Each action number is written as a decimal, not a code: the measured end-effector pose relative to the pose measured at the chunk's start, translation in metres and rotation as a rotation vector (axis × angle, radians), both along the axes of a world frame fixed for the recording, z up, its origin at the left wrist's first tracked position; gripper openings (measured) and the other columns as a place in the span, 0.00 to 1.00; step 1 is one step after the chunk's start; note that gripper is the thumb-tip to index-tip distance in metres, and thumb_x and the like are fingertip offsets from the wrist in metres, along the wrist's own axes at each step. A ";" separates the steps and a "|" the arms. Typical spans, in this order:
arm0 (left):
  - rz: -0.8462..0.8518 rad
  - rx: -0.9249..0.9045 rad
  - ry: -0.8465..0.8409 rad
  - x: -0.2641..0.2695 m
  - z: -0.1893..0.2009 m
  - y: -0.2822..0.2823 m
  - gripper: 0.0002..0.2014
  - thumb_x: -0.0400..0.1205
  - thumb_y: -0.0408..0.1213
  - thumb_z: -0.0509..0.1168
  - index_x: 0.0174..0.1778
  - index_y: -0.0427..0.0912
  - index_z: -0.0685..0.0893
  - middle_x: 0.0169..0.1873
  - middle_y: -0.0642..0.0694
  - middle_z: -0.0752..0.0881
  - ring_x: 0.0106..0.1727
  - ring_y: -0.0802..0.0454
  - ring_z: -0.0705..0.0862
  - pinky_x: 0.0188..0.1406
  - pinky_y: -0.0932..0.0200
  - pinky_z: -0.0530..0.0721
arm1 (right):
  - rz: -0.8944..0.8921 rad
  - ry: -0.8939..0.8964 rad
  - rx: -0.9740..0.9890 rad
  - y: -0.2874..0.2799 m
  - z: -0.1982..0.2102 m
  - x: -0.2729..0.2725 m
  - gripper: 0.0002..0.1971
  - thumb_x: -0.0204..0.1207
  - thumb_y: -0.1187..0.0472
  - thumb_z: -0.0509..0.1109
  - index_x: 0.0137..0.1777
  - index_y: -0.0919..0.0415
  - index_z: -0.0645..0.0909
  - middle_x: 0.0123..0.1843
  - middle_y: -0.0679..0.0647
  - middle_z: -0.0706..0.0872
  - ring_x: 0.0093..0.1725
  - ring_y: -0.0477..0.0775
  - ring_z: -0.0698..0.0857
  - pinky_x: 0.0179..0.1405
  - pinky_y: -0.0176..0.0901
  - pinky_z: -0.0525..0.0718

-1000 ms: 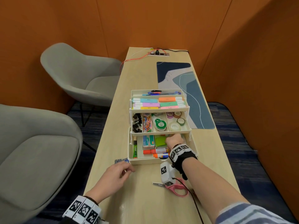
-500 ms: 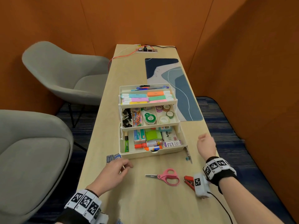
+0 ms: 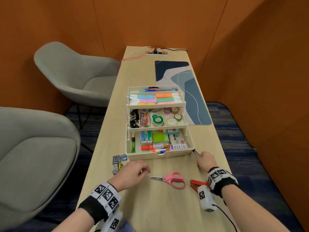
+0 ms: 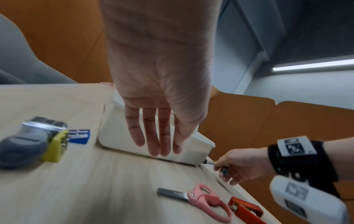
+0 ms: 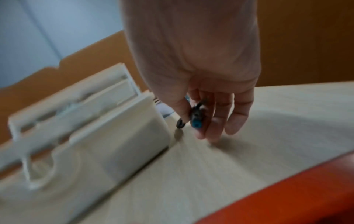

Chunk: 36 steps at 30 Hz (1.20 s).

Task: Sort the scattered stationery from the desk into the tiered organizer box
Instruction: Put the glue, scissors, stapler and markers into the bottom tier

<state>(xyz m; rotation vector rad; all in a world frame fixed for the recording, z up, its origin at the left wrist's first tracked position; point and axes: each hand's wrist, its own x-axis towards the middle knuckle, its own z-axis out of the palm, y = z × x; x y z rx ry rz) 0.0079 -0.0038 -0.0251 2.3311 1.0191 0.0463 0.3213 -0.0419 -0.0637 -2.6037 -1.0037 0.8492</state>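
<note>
The cream tiered organizer box (image 3: 190,149) stands open on the desk, all three tiers holding stationery. At its right front corner my right hand (image 3: 199,160) pinches a slim pen (image 3: 195,152) with a dark tip and a blue end (image 5: 196,124); the thumb and fingers of this hand (image 5: 191,128) curl round it just above the desk. My left hand (image 3: 143,168) hovers with relaxed fingers (image 4: 155,145) in front of the box (image 4: 114,136) and holds nothing.
Pink scissors (image 3: 172,180) and a red stapler-like tool (image 3: 196,183) lie between my hands. A grey and yellow stapler (image 3: 116,163) and a blue sharpener (image 3: 124,157) lie left of the box. A blue mat (image 3: 192,97) covers the far right; grey chairs (image 3: 75,76) stand left.
My right hand left the box's bottom tier, swung out to the right, then came down at the right front corner and took hold of the pen. My left hand barely moved.
</note>
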 end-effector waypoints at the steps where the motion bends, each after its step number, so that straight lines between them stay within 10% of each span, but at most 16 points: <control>1: -0.021 -0.001 0.008 0.004 -0.001 0.000 0.10 0.83 0.38 0.59 0.53 0.50 0.85 0.51 0.55 0.86 0.48 0.61 0.79 0.50 0.66 0.74 | -0.121 0.101 0.072 -0.004 0.002 0.002 0.10 0.81 0.60 0.60 0.48 0.66 0.78 0.43 0.62 0.86 0.40 0.61 0.83 0.43 0.49 0.82; 4: -0.021 -0.011 0.019 0.009 -0.003 0.001 0.10 0.83 0.38 0.59 0.54 0.49 0.85 0.54 0.54 0.86 0.52 0.57 0.81 0.51 0.66 0.74 | -0.459 0.341 0.352 -0.016 0.020 0.001 0.11 0.83 0.62 0.55 0.56 0.66 0.76 0.37 0.60 0.82 0.33 0.55 0.80 0.29 0.46 0.78; 7: 0.043 -0.031 0.011 -0.002 -0.009 0.002 0.10 0.83 0.38 0.59 0.53 0.50 0.85 0.54 0.54 0.86 0.49 0.60 0.80 0.52 0.65 0.76 | -0.330 0.373 0.511 -0.023 0.055 -0.024 0.09 0.84 0.60 0.55 0.54 0.62 0.76 0.43 0.57 0.80 0.39 0.53 0.78 0.35 0.44 0.77; 11: 0.145 -0.031 0.049 -0.029 -0.019 0.001 0.10 0.84 0.39 0.58 0.54 0.51 0.84 0.53 0.55 0.85 0.50 0.61 0.79 0.56 0.63 0.77 | 0.225 0.323 0.304 -0.005 0.083 -0.086 0.08 0.79 0.59 0.66 0.44 0.60 0.85 0.37 0.50 0.83 0.39 0.50 0.79 0.37 0.41 0.76; 17: 0.313 -0.031 0.044 -0.071 -0.022 -0.011 0.10 0.82 0.37 0.58 0.51 0.52 0.85 0.50 0.56 0.86 0.48 0.60 0.81 0.48 0.65 0.76 | 0.152 0.648 -0.017 0.077 0.082 -0.164 0.04 0.75 0.66 0.69 0.40 0.65 0.80 0.27 0.54 0.77 0.19 0.46 0.69 0.12 0.32 0.64; 21: 0.406 -0.032 0.019 -0.091 -0.025 -0.017 0.09 0.82 0.38 0.60 0.43 0.59 0.81 0.48 0.57 0.86 0.40 0.61 0.79 0.46 0.62 0.78 | 0.097 0.577 -0.018 0.119 0.062 -0.186 0.08 0.76 0.70 0.67 0.35 0.70 0.77 0.28 0.62 0.81 0.20 0.53 0.76 0.18 0.38 0.75; 26: 0.452 -0.026 0.013 -0.097 -0.025 -0.014 0.09 0.82 0.39 0.60 0.47 0.54 0.86 0.49 0.58 0.86 0.42 0.60 0.80 0.47 0.62 0.78 | 0.214 0.358 -0.006 0.136 0.038 -0.199 0.08 0.78 0.67 0.64 0.53 0.70 0.80 0.45 0.64 0.88 0.44 0.62 0.88 0.52 0.54 0.88; 31: 0.592 0.064 0.026 -0.087 -0.019 -0.001 0.05 0.82 0.40 0.60 0.46 0.49 0.82 0.45 0.52 0.85 0.44 0.51 0.82 0.42 0.56 0.77 | 0.343 0.344 0.056 0.122 0.055 -0.195 0.15 0.78 0.70 0.59 0.61 0.67 0.82 0.52 0.60 0.86 0.47 0.59 0.85 0.38 0.45 0.85; 36: 0.760 0.029 0.001 -0.067 -0.024 0.020 0.10 0.83 0.44 0.60 0.55 0.43 0.73 0.51 0.46 0.78 0.46 0.43 0.83 0.45 0.51 0.79 | 0.396 0.692 0.280 0.065 0.094 -0.151 0.11 0.82 0.67 0.61 0.58 0.63 0.83 0.49 0.56 0.87 0.42 0.47 0.84 0.39 0.33 0.83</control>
